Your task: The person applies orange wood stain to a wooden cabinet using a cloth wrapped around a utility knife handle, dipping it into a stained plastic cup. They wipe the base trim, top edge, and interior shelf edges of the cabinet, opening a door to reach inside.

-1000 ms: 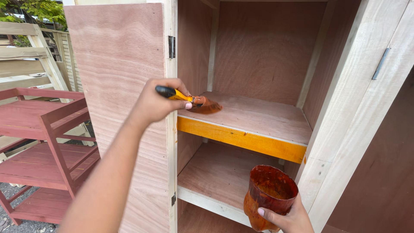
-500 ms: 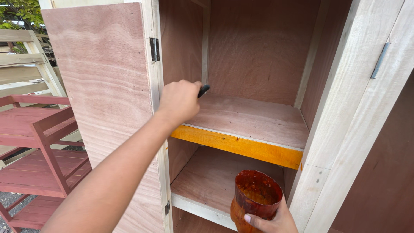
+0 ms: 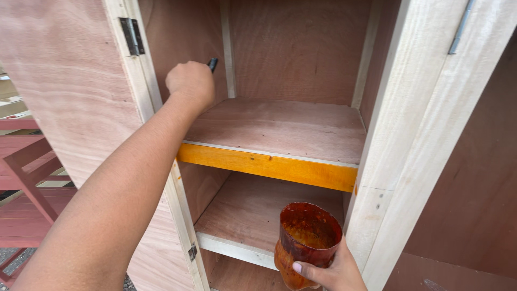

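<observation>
Fingers of left hand (image 3: 189,83) clench a brush (image 3: 212,64) inside the cabinet (image 3: 301,59), mid-staining; right hand (image 3: 329,271) grips the cup (image 3: 304,242) for reloading

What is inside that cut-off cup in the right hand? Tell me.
The cup, held by the right hand, shows orange-brown stain coating its inner walls. Its bottom is out of view, so the liquid level cannot be seen.

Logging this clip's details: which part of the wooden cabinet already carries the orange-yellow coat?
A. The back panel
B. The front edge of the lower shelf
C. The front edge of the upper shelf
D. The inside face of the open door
C: the front edge of the upper shelf is glossy orange-yellow, while the door, the back panel and the lower shelf's front edge show bare wood.
</observation>
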